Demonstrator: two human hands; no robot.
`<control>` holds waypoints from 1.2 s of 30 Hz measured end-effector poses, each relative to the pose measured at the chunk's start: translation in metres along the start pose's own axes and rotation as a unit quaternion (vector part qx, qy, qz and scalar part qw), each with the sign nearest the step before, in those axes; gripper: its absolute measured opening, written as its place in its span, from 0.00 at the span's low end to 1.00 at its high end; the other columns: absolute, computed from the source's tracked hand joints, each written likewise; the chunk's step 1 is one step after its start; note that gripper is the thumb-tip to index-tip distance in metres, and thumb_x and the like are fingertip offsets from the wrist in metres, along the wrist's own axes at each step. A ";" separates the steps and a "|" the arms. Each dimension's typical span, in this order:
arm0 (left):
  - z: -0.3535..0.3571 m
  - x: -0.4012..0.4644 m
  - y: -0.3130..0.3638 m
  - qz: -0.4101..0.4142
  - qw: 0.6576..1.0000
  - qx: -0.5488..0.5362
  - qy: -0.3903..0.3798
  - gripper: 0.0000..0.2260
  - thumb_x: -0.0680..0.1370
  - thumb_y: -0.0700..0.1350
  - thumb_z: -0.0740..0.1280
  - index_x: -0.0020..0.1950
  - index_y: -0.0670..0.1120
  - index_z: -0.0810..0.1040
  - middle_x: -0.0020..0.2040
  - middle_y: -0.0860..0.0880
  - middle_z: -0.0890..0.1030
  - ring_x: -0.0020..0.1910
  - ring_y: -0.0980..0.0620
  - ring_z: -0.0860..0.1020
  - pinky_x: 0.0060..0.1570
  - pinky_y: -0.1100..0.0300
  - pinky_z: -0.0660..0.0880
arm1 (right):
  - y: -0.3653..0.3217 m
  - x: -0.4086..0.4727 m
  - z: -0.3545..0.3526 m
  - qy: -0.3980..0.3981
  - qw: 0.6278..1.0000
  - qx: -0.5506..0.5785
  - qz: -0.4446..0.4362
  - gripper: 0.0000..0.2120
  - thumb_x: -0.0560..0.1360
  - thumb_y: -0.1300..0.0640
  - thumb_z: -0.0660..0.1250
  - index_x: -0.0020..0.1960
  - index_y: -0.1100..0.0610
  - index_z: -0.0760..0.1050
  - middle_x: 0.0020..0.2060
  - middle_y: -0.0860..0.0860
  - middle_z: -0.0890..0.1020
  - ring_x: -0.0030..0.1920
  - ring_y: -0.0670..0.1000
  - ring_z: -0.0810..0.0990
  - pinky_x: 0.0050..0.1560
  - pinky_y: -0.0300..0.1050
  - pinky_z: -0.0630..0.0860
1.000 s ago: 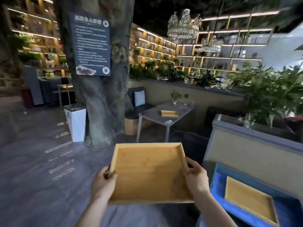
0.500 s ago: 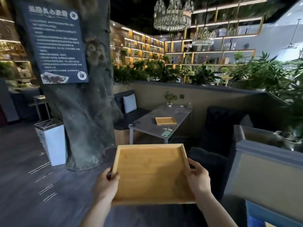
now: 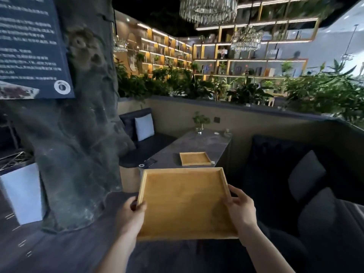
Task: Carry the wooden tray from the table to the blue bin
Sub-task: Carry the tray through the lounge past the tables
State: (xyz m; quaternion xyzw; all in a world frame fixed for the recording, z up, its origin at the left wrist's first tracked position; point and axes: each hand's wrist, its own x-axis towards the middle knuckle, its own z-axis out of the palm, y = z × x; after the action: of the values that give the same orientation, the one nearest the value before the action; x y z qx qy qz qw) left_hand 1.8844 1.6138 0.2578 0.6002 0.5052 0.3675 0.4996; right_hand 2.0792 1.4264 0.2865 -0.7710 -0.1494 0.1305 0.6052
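I hold an empty wooden tray [image 3: 185, 201] flat in front of me, at chest height. My left hand [image 3: 135, 212] grips its left edge and my right hand [image 3: 239, 207] grips its right edge. A second, smaller-looking wooden tray [image 3: 195, 158] lies on the grey table [image 3: 204, 142] straight ahead, beyond the held tray. The blue bin is out of view.
A thick fake tree trunk [image 3: 78, 134] with a dark sign stands close on the left, a white box [image 3: 21, 192] beside it. Dark sofas with cushions [image 3: 307, 174] flank the table. A phone [image 3: 147, 162] and a small plant in a glass [image 3: 200, 123] are on the table.
The view has moved forward and left towards the table. The blue bin with a tray in it has slid out of sight at the lower right. Both hands keep their hold.
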 end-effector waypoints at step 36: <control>0.618 0.700 -0.009 -0.162 0.955 0.244 0.048 0.18 0.76 0.55 0.65 0.62 0.49 0.78 0.56 0.48 0.84 0.54 0.43 0.80 0.47 0.54 0.75 | 0.134 0.938 0.283 -0.037 0.977 -0.190 0.087 0.14 0.77 0.56 0.70 0.61 0.52 0.83 0.52 0.52 0.86 0.52 0.55 0.83 0.49 0.42 0.72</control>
State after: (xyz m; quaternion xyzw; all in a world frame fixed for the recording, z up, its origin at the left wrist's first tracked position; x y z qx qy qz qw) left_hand 2.6207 2.1537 0.0620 0.5954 0.6934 0.1755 0.3660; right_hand 2.8449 2.0136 0.0707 -0.8767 -0.1259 0.1801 0.4279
